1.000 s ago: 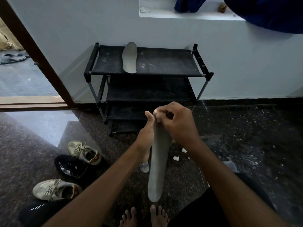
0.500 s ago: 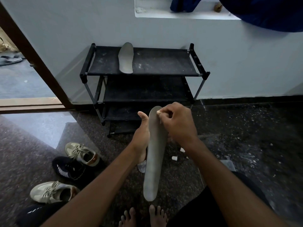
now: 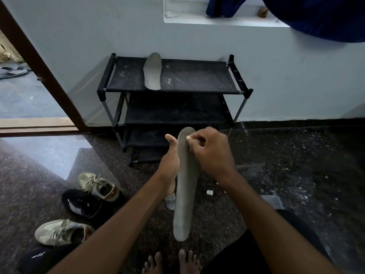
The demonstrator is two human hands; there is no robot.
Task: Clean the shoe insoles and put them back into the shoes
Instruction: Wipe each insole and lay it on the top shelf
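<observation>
I see one insole (image 3: pixel 152 71) on the top shelf of the rack (image 3: pixel 197 76). Before it, a second insole (image 3: pixel 185 186) stands in the left hand (image 3: pixel 169 165); a small piece (image 3: pixel 188 137) in the right hand (image 3: pixel 211 151) touches its top. Shoes (image 3: pixel 98 186) lie on the floor to the left.

text: none legible | beige sneaker (image 3: pixel 61 232) — side mark, perhaps a letter, too blurred

A grey insole (image 3: pixel 152 71) lies flat on the top shelf of the black shoe rack (image 3: pixel 197 78). A second insole (image 3: pixel 185 194), also grey, is held on end before the rack. A beige sneaker (image 3: pixel 98 185), a black shoe (image 3: pixel 83 204) and another beige sneaker (image 3: pixel 61 232) lie on the floor, front-left of the rack.
</observation>
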